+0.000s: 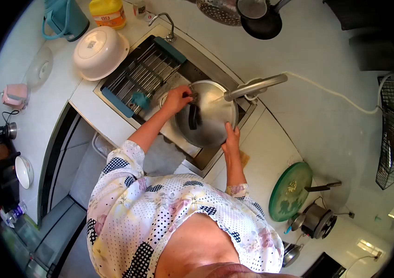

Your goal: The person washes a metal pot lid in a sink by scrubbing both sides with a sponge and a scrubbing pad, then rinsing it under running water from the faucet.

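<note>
A wide round metal pot lid [214, 125] is tilted over the sink [201, 167], with a black handle [192, 116] near its left side. My right hand [230, 139] grips the lid's lower right rim, thumb over the edge. At the upper left of the lid, my left hand [177, 98] is closed, its fingertips at a small dark thing beside the handle; I cannot tell what it is. The thick metal faucet [257, 87] points at the lid, and water runs from it onto the metal.
A drying rack [141, 76] spans the sink's left part, with a teal cloth [140, 100] on it. Left of it stand an upturned pink basin [99, 52], a yellow jug [108, 14] and a blue pitcher [65, 19]. A green cutting board [291, 199] and a knife [323, 187] lie right.
</note>
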`<state>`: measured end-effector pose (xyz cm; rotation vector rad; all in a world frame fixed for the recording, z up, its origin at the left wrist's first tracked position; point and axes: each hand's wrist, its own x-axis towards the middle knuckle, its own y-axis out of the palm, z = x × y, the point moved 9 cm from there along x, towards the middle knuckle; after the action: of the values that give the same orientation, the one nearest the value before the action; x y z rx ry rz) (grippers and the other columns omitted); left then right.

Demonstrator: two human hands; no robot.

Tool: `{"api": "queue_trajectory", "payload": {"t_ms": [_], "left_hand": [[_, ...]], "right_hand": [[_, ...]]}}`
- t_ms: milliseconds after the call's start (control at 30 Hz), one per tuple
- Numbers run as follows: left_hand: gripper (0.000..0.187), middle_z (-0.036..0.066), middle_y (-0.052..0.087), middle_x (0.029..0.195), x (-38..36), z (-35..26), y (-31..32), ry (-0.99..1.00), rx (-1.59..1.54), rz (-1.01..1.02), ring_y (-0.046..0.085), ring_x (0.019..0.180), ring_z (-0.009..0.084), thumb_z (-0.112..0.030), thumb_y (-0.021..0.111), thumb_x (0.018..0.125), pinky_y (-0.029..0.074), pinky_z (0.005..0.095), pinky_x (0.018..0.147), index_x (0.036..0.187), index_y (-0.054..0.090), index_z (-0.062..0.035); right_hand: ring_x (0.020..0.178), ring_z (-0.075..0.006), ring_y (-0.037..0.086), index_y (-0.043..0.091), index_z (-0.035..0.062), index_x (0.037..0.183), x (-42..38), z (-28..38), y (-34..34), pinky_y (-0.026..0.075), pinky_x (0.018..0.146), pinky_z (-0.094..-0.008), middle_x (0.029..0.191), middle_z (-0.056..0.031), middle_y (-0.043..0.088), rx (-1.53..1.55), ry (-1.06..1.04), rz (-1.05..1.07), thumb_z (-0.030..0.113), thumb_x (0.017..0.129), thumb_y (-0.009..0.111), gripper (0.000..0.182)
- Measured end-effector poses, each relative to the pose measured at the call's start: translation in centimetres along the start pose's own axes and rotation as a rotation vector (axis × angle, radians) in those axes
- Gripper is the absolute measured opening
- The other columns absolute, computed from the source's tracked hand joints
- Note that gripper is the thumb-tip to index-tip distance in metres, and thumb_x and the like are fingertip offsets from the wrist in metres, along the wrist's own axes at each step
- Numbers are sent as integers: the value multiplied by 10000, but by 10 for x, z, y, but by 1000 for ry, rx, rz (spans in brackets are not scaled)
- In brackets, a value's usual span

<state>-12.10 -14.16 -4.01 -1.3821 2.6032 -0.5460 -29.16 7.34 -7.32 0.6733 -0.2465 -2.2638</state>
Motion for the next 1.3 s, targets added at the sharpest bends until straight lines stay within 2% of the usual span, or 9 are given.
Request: {"api": "queue_trajectory", "payload": {"t_ms": [100,133,267,467,567,733,1067,1167,1300], "left_hand": [[231,129,621,801,-11,3,6,-96,-86,19,613,739,248,-104,728,687,478,341,665,857,595,-21],[228,120,622,771,-14,-18,3,17,-91,-32,613,716,227,-107,728,693,480,332,654,856,593,-21],[216,111,614,771,3,20,-3,-81,-56,-83,609,706,223,-107,728,694,479,322,655,841,593,-26],[218,106,608,754,-11,-38,-11,33,-70,-95,608,684,207,-136,737,686,480,318,631,808,593,-26],[223,98,608,747,4,15,-27,-87,133,-226,602,668,192,-126,748,666,479,310,618,807,602,-34],[269,53,617,743,6,19,-42,-194,-235,-168,571,693,114,-152,757,691,467,260,617,852,602,-3],[292,104,599,764,-8,-58,-25,148,93,-105,583,703,252,-160,763,652,468,345,638,824,563,-35],[301,104,598,771,3,-24,-25,-20,13,-56,579,701,261,-174,763,656,462,352,636,829,555,-43],[300,116,595,757,0,-37,-16,-2,111,-8,573,683,270,-197,762,663,448,362,605,810,548,-46]], "right_hand": [[906,-246,597,456,-13,1189,7,11,-6,509,787,-383,1060,-129,584,29,-68,49,155,856,601,400],[906,-245,598,457,-13,1189,5,12,-7,508,789,-380,1058,-128,585,47,-79,71,155,853,605,404],[878,-194,580,530,-1,1105,6,24,3,485,778,-341,995,-87,597,19,-58,81,132,844,619,306],[894,-219,588,499,-6,1133,7,17,-5,492,787,-366,1017,-106,592,85,-10,76,141,841,623,350],[934,-257,590,455,-10,1184,10,13,-7,500,811,-408,1059,-136,575,53,-11,79,168,848,615,413],[975,-271,577,447,-4,1207,5,10,-6,488,833,-417,1099,-139,572,212,-44,201,219,853,619,452],[962,-258,583,453,-18,1206,3,10,12,491,831,-404,1093,-140,574,141,-17,190,247,843,631,483],[956,-262,584,447,-21,1209,4,5,9,492,830,-401,1089,-142,574,131,-17,167,241,843,628,485],[953,-276,584,444,-22,1207,5,0,-1,491,832,-405,1090,-149,569,140,-9,107,224,848,620,470]]}}
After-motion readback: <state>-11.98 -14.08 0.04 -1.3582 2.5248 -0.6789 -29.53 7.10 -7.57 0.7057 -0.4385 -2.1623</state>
